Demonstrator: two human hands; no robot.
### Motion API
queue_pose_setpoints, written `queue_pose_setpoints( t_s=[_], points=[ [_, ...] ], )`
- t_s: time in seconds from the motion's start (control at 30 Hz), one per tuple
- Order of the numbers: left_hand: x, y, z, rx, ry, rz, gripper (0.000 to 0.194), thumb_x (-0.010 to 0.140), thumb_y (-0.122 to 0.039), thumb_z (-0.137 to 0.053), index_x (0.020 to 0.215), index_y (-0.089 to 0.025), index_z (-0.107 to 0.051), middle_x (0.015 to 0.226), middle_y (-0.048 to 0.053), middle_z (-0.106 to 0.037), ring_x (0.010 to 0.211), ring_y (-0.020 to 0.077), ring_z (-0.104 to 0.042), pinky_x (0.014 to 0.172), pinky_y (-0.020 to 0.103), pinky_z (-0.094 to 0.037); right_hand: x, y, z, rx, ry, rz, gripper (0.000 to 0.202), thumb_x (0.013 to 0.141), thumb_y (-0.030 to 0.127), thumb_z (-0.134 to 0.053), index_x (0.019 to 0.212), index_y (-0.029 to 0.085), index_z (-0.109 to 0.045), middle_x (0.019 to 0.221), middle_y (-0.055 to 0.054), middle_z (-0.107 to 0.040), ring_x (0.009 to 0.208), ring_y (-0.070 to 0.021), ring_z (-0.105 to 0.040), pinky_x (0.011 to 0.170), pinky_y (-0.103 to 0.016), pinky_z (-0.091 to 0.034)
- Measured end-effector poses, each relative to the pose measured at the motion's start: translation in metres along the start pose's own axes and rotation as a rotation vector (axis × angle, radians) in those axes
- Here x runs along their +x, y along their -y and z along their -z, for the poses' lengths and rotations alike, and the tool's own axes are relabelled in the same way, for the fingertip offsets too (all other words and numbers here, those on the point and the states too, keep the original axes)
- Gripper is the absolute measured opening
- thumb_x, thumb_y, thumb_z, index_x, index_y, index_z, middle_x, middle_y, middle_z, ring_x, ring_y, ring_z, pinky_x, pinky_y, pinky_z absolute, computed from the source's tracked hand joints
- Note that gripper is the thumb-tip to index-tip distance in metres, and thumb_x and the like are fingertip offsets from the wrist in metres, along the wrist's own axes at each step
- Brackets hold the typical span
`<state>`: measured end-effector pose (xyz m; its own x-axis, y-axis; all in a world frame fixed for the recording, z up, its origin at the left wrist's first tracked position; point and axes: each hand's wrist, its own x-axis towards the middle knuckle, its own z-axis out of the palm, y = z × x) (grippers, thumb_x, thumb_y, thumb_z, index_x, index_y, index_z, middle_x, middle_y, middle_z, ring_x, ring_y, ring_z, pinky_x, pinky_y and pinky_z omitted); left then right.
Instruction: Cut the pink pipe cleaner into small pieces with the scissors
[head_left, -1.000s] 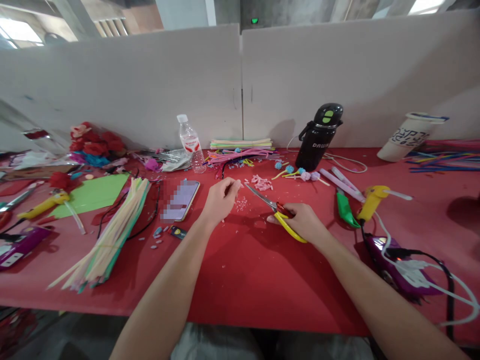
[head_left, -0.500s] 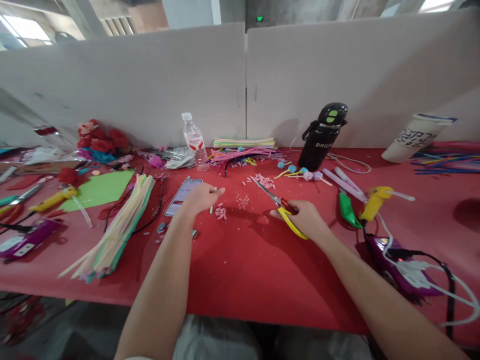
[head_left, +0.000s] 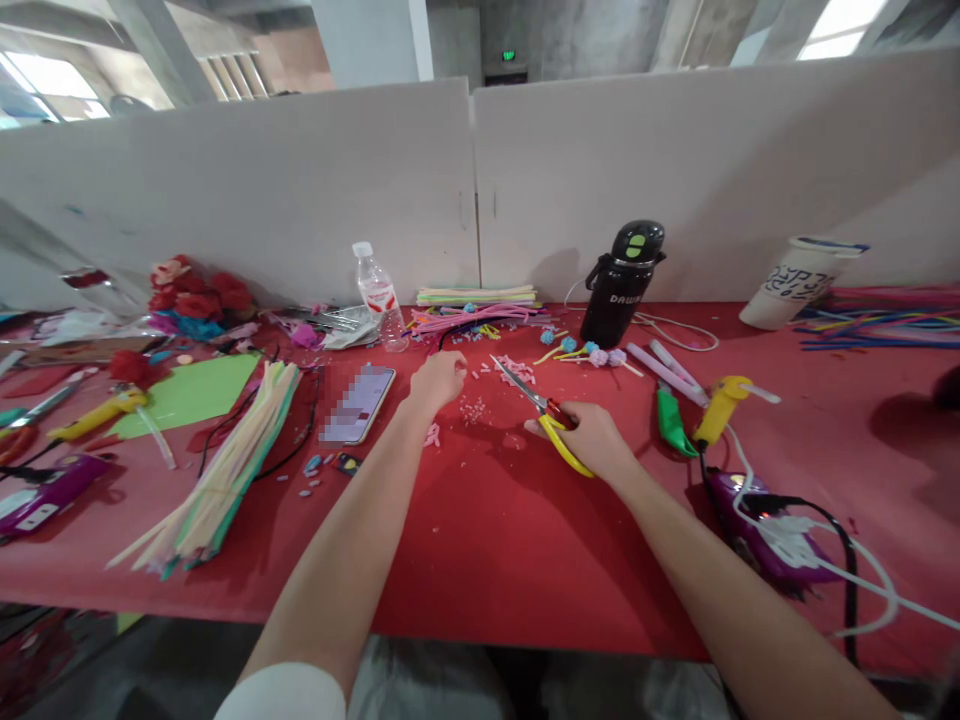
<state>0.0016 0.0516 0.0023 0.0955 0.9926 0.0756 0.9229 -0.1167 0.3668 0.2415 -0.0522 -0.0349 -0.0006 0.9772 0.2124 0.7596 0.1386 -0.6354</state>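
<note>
Holds scissors [head_left: 541, 403] in right hand [head_left: 589, 432], just right of frame centre, fingers closed round red and yellow handles. Points blades up and to the left, close together, tips at left edge of pink pile [head_left: 519, 371]; cannot judge contact there. Reaches with left hand [head_left: 437, 382] to just left of frame centre, fingers curled inward, fingertips near one another. Shows a pink speck at those tips; cannot tell a held piece from one lying behind.

Has tiny pale bits [head_left: 472, 410] scattered on red table [head_left: 510, 560] between both hands, and small pink cluster [head_left: 433, 435] beside left wrist, partly hidden. Has phone [head_left: 360, 405] lying left of left hand, blurred patch over part of screen.

At lower left of frame: bundle of fuzzy sticks [head_left: 217, 470], mostly cream with green, lying at a slant next to green sheet [head_left: 191, 395]. At upper centre, near the partition [head_left: 300, 200]: clear bottle [head_left: 380, 300], leaning in view. At upper right: black flask [head_left: 622, 285] and white cup [head_left: 795, 285]. At right: yellow glue gun [head_left: 721, 410], above purple power strip [head_left: 772, 530].
</note>
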Motion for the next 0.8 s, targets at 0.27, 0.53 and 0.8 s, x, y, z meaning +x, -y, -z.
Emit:
queue_pose_setpoints(
  t_s=[0.27,0.53,0.8],
  points=[
    [0.024,-0.006,-0.02,-0.005,0.014,0.053,0.024,0.082,-0.041,-0.053,0.093,-0.022,-0.063,0.107,0.01,-0.06,0.092,0.0219,-0.058,0.081,0.034,-0.043,0.001,-0.001,-0.001,-0.003,0.006,0.007,0.056,0.066,0.069,-0.058,0.053,0.019,-0.035,0.052,0.004,-0.031,0.05,-0.0081,-0.026,0.045,-0.024,-0.017],
    [0.031,0.002,-0.038,-0.073,0.013,-0.018,0.016,0.078,-0.031,-0.06,0.085,-0.017,-0.06,0.098,0.01,-0.059,0.085,0.0177,-0.058,0.085,0.031,-0.041,0.0,0.0,-0.001,0.005,0.02,0.009,0.057,0.066,0.07,-0.057,0.054,0.019,-0.036,0.051,0.004,-0.035,0.05,-0.0084,-0.028,0.046,-0.023,-0.018],
    [0.006,0.004,-0.018,-0.276,-0.072,-0.069,0.015,0.078,-0.031,-0.059,0.082,-0.017,-0.06,0.078,0.006,-0.065,0.07,0.0153,-0.06,0.07,0.029,-0.046,0.0,-0.004,-0.003,-0.015,0.021,-0.002,0.058,0.064,0.071,-0.059,0.054,0.019,-0.034,0.052,0.004,-0.033,0.05,-0.0087,-0.028,0.046,-0.024,-0.017]
  ],
)
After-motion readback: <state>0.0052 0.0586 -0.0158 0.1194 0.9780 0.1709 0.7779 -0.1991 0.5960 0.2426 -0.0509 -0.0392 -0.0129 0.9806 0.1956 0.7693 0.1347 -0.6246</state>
